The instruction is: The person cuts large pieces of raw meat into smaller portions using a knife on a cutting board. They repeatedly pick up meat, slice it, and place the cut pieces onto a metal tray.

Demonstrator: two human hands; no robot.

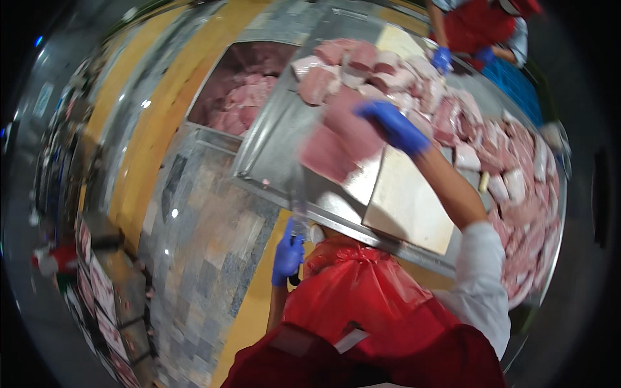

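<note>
My right hand point(398, 126), in a blue glove, grips the upper edge of a broad pink slab of meat point(339, 139). The slab is smeared by motion and hangs over the metal table, left of a white cutting board point(409, 197). Low beside the table's front edge, my blue-gloved left hand point(288, 255) is closed round the dark handle of a knife point(297, 207). Its blade points up toward the table edge and is blurred. Behind the slab lies a heap of thick pink meat pieces point(388, 71).
A metal bin point(194, 107) holding pink meat stands against the table's left side. More long meat pieces point(527, 207) pile up along the right. Across the table, a co-worker in a red apron point(462, 29) has blue-gloved hands near the heap. A blue crate point(514, 87) is beside them.
</note>
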